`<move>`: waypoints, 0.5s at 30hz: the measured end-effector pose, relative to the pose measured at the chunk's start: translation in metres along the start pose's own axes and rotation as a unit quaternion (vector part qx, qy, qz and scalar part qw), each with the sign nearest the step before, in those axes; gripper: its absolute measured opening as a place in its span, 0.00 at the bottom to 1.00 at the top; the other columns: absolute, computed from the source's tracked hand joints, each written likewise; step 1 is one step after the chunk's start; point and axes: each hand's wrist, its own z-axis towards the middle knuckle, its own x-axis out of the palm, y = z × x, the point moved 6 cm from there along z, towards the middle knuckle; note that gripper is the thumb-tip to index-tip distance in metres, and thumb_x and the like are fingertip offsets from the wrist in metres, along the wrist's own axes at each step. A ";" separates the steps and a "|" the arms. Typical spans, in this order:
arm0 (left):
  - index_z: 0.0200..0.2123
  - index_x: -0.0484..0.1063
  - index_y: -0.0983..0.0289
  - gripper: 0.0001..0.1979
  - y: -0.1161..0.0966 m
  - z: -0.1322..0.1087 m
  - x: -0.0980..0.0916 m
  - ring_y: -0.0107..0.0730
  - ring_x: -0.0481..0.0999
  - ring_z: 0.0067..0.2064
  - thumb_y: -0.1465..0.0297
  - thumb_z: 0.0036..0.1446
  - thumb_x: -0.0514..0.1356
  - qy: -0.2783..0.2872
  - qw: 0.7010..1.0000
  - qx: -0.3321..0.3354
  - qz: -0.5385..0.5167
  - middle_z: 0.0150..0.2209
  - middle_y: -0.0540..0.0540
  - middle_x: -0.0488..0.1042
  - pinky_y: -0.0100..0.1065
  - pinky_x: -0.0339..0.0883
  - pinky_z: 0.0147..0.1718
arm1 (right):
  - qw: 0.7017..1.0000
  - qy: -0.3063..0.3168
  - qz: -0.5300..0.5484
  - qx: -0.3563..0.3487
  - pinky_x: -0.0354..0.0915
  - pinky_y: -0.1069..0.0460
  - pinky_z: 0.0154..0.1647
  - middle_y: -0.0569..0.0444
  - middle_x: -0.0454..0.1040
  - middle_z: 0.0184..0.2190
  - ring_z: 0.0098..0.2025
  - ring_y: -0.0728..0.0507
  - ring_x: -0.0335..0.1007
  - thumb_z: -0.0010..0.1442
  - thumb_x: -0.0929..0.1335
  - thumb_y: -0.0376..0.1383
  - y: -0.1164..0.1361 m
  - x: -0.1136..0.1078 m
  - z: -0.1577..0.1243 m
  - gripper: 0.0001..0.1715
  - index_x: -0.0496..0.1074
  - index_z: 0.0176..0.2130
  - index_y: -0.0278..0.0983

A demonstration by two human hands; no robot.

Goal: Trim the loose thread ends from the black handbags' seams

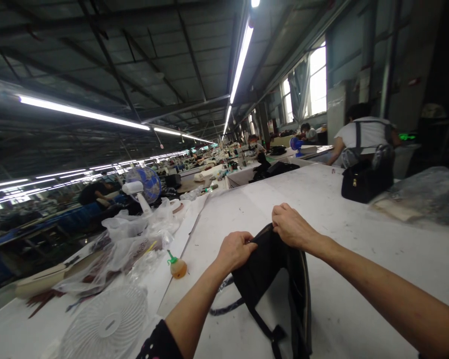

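A black bag hangs open between my hands above the white table, with its edge and zipper side toward me. My left hand pinches the upper left edge of the black fabric. Higher and to the right, my right hand is closed on the top edge of the same bag. A dark plastic-wrapped handle loop lies beneath its left side. A black strap dangles at the bottom.
A small bottle with a green cap stands left of my left arm. Further left are a white fan cover, clear plastic bags and a blue fan. Another black bag sits at the right, near a bent-over person.
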 end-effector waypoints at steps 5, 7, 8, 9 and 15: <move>0.29 0.75 0.60 0.09 0.000 0.000 0.000 0.31 0.68 0.30 0.64 0.49 0.56 0.008 1.000 -0.004 -0.004 0.26 0.50 0.73 0.29 0.54 0.27 | 0.999 0.025 -0.013 0.041 0.57 0.52 0.36 0.49 0.70 0.38 0.41 0.44 0.64 0.57 0.63 0.32 -0.001 0.001 0.001 0.08 0.69 0.28 0.35; 0.28 0.75 0.60 0.09 -0.001 0.000 -0.001 0.31 0.68 0.30 0.64 0.49 0.56 0.009 1.000 -0.004 -0.006 0.26 0.50 0.73 0.30 0.54 0.27 | 0.996 0.041 -0.020 0.079 0.56 0.52 0.32 0.49 0.70 0.38 0.36 0.45 0.66 0.57 0.63 0.34 -0.004 0.003 0.002 0.07 0.69 0.30 0.35; 0.28 0.75 0.59 0.09 -0.002 0.000 -0.001 0.31 0.68 0.30 0.64 0.49 0.56 0.010 1.000 -0.005 -0.007 0.25 0.50 0.73 0.30 0.54 0.27 | 0.994 0.044 -0.024 0.093 0.56 0.51 0.31 0.49 0.70 0.38 0.34 0.45 0.67 0.57 0.63 0.35 -0.005 0.004 0.002 0.07 0.69 0.32 0.35; 0.28 0.75 0.59 0.09 -0.002 -0.001 -0.001 0.31 0.68 0.30 0.64 0.49 0.56 0.011 1.000 -0.006 -0.008 0.25 0.50 0.73 0.30 0.54 0.27 | 0.993 0.045 -0.029 0.101 0.56 0.51 0.30 0.49 0.70 0.37 0.33 0.45 0.68 0.57 0.63 0.35 -0.006 0.004 0.003 0.07 0.69 0.33 0.34; 0.29 0.74 0.60 0.09 -0.006 -0.001 -0.001 0.31 0.68 0.30 0.65 0.48 0.56 0.037 0.999 0.008 -0.014 0.24 0.49 0.71 0.29 0.55 0.27 | 0.993 0.047 -0.049 0.095 0.57 0.51 0.31 0.47 0.70 0.39 0.35 0.43 0.70 0.57 0.63 0.36 -0.002 0.007 0.008 0.08 0.69 0.33 0.33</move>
